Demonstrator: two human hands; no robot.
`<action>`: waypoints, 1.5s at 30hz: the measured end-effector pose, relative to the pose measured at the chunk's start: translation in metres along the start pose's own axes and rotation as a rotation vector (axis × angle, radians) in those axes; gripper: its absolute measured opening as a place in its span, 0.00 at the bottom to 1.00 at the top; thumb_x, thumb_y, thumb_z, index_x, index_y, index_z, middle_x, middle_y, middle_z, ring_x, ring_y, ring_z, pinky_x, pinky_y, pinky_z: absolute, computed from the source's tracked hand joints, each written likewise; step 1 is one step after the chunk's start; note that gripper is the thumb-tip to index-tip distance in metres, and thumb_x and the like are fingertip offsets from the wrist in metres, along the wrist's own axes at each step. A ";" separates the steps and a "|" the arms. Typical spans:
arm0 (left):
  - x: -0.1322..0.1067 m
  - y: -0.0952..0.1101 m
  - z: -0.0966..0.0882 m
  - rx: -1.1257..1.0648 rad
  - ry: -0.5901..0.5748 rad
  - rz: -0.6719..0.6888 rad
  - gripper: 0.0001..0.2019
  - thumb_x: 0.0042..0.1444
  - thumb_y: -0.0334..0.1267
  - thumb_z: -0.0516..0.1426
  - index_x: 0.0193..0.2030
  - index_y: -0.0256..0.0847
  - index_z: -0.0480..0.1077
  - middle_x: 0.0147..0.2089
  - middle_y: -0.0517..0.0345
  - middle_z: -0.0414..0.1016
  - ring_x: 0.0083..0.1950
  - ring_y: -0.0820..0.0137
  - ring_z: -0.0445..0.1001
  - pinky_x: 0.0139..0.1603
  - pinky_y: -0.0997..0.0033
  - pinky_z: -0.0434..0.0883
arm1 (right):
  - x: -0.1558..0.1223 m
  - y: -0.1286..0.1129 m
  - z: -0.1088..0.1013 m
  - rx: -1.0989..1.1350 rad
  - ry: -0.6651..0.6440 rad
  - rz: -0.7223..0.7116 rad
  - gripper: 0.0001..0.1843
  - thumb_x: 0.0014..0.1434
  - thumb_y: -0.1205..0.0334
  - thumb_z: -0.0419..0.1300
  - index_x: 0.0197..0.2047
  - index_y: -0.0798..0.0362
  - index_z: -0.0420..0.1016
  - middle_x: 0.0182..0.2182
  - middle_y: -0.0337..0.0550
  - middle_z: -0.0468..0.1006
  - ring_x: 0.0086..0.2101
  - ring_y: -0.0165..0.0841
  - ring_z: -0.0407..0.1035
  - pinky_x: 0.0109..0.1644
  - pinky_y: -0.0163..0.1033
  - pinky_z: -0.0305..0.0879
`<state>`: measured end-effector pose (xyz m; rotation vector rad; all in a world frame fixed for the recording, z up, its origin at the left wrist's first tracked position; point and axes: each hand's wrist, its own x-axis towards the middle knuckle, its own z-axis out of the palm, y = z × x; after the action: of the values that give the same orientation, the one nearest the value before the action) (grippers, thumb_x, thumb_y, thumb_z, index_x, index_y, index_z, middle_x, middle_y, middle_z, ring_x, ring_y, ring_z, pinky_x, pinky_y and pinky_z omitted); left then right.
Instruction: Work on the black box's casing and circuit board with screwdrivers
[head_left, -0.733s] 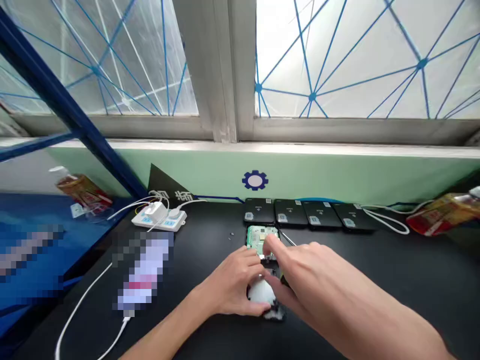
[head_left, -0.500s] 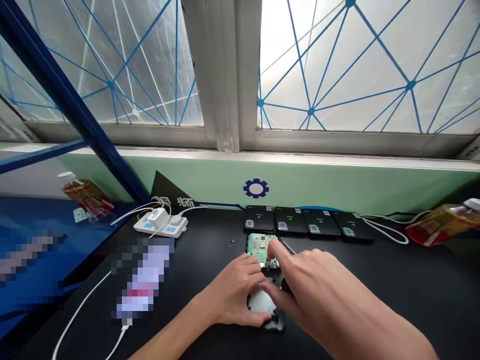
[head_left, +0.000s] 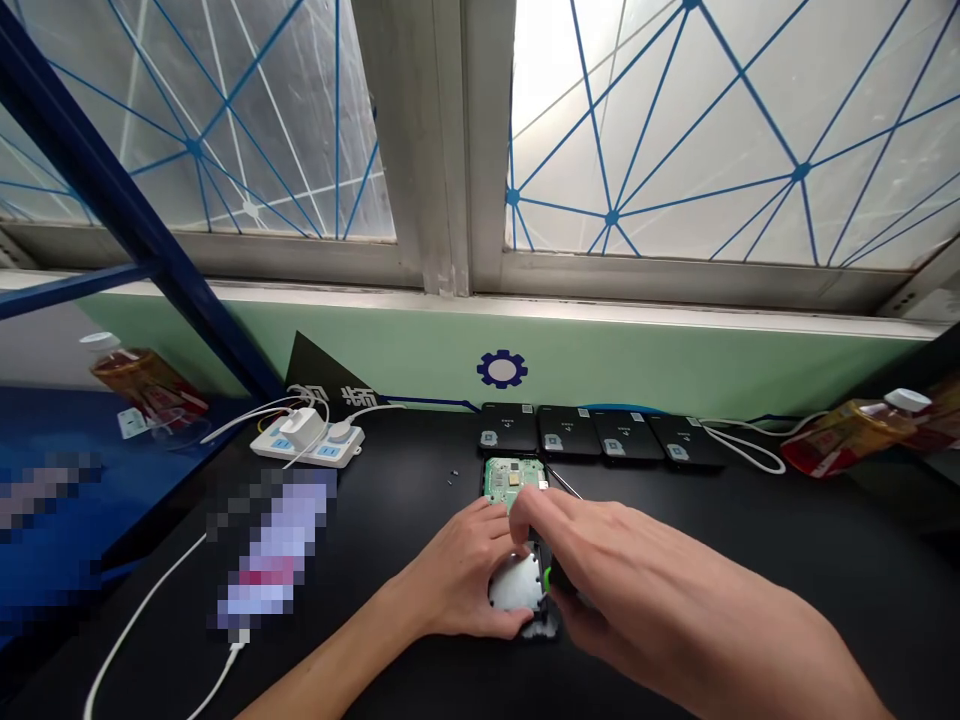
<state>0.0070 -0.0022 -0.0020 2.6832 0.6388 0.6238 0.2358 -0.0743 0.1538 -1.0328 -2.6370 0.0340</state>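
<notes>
An opened black device with a green circuit board and a silver metal plate lies on the black table. My left hand grips its left edge, fingers curled round it. My right hand rests over its right side, fingers bent, the forefinger pressing near the board's lower edge. A small green part shows under the right fingers; whether they hold it I cannot make out. A thin metal tool lies just right of the board.
Several black devices line the wall behind. A white power strip with cables sits at the left, a white cable and a drink bottle at the right, another bottle at far left. Two tiny screws lie left of the board.
My right forefinger has curled down from the green board towards the device's middle; the silver plate now shows more. The left hand keeps its grip. The view shifted slightly.
</notes>
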 end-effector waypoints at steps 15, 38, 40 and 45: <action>0.001 -0.001 -0.002 -0.075 0.047 -0.030 0.16 0.51 0.44 0.71 0.39 0.44 0.70 0.37 0.58 0.80 0.41 0.60 0.77 0.47 0.58 0.70 | -0.003 0.019 -0.001 0.155 -0.232 0.027 0.21 0.67 0.77 0.57 0.58 0.48 0.64 0.40 0.35 0.78 0.33 0.34 0.66 0.37 0.44 0.59; 0.002 0.001 -0.006 -0.081 0.028 -0.019 0.13 0.56 0.45 0.70 0.42 0.42 0.75 0.38 0.56 0.80 0.43 0.59 0.77 0.49 0.58 0.69 | 0.007 -0.002 -0.009 -0.112 -0.156 0.120 0.04 0.73 0.63 0.60 0.48 0.53 0.75 0.37 0.46 0.79 0.33 0.41 0.75 0.36 0.47 0.69; 0.002 0.001 -0.006 -0.068 0.016 -0.025 0.13 0.56 0.44 0.70 0.41 0.43 0.74 0.39 0.56 0.80 0.43 0.59 0.78 0.49 0.58 0.69 | 0.010 -0.003 -0.011 -0.126 -0.192 0.133 0.05 0.74 0.65 0.59 0.44 0.52 0.75 0.34 0.44 0.78 0.29 0.38 0.73 0.35 0.46 0.67; 0.002 0.001 -0.007 -0.105 -0.014 -0.030 0.15 0.56 0.44 0.70 0.47 0.42 0.76 0.45 0.55 0.82 0.47 0.58 0.79 0.50 0.59 0.70 | 0.005 -0.003 -0.009 0.009 -0.181 0.038 0.13 0.69 0.75 0.56 0.50 0.51 0.75 0.39 0.45 0.82 0.33 0.38 0.76 0.39 0.44 0.69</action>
<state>0.0057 -0.0005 0.0048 2.5745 0.6237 0.6120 0.2329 -0.0741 0.1644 -1.1257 -2.7740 0.1548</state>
